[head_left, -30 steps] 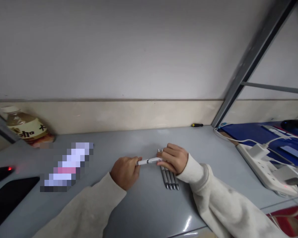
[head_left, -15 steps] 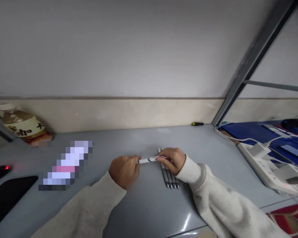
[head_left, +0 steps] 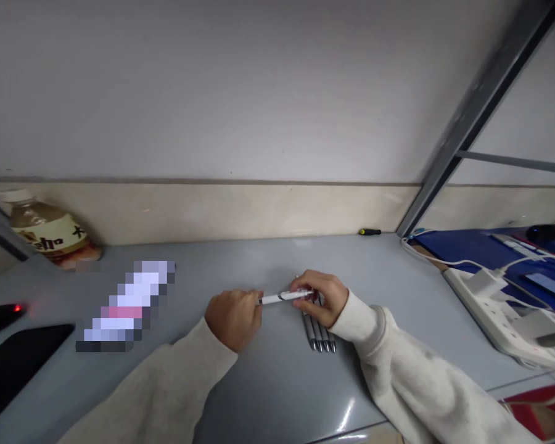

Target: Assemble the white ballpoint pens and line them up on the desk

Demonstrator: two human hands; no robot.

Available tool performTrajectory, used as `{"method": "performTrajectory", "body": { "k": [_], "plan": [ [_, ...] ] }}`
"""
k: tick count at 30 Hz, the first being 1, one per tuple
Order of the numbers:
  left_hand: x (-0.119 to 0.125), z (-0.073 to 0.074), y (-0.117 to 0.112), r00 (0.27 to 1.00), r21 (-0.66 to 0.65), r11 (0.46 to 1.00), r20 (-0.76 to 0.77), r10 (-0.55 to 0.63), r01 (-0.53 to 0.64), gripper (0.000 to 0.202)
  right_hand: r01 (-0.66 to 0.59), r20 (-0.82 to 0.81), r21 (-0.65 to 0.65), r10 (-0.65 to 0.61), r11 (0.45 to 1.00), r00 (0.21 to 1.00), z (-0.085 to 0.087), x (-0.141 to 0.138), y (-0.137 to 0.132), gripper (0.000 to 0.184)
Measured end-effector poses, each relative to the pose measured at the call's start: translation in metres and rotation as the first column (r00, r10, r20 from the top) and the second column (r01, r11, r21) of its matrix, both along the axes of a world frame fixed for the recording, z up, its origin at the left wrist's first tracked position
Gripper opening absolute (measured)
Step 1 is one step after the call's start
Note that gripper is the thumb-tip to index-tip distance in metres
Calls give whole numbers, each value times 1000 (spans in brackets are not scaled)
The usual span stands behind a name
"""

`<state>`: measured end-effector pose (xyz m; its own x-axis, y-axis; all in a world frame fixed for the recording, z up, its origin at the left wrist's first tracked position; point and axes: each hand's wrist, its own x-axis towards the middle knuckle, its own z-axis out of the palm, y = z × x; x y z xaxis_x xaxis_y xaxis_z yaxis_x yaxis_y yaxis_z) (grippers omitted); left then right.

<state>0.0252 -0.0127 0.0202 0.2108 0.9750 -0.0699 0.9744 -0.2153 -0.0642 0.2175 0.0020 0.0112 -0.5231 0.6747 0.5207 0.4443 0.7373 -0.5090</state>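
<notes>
White and held nearly level, a click pen spans the gap between the two hands above the table. At its lower end the left hand is curled into a fist, back upward, fingers wrapped around the barrel and thumb side toward the other hand. The right hand comes in from the other side, knuckles raised and fingers arched leftward, thumb and forefinger pinching the pen near its clip. Both forearms, in pale sleeves, slant inward from the lower corners.

Compared with half a second ago, the right hand's fingers have lifted into a higher arch, and more of the pen's clip end shows between them; the left hand has kept its grip in nearly the same spot. Four grey-gripped pens lie side by side as before, just under the right hand, which now hides most of their white upper ends.

Farther out, a pixelated slab lies left of the left hand, with a drink bottle behind it. A yellow-and-black handle rests by the wall, and a white power strip sits at right.
</notes>
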Motion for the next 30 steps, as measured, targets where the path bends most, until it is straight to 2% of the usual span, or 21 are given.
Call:
{"method": "performTrajectory", "body": {
  "k": [3, 5, 10, 15, 23, 26, 30],
  "plan": [
    [1, 0, -1, 1000, -3, 1000, -10, 5, -5, 36, 13, 18, -70, -12, 997, 1000, 0, 0, -1, 14],
    [2, -1, -2, 1000, 7, 1000, -14, 3, -3, 37, 8, 29, -70, -6, 998, 1000, 0, 0, -1, 15],
    [1, -2, -3, 1000, 29, 999, 15, -23, 22, 35, -57, -14, 53, 58, 997, 998, -2, 2, 2, 14],
    [-1, -2, -2, 993, 29, 995, 58, -102, 100, 31, -92, -102, 114, 104, 989, 989, -1, 2, 3, 15],
    [-1, -10, -1, 976, 88, 984, 141, -169, 157, 25, -92, -146, 246, 131, 965, 981, -3, 1, 4, 21],
    [0, -10, -2, 974, 94, 982, 142, -176, 164, 22, -89, -120, 224, 118, 970, 986, -3, 1, 3, 20],
    [1, -9, -3, 973, 105, 979, 133, -187, 173, 22, -74, -99, 106, 84, 992, 991, 1, 1, -2, 9]
  ]
}}
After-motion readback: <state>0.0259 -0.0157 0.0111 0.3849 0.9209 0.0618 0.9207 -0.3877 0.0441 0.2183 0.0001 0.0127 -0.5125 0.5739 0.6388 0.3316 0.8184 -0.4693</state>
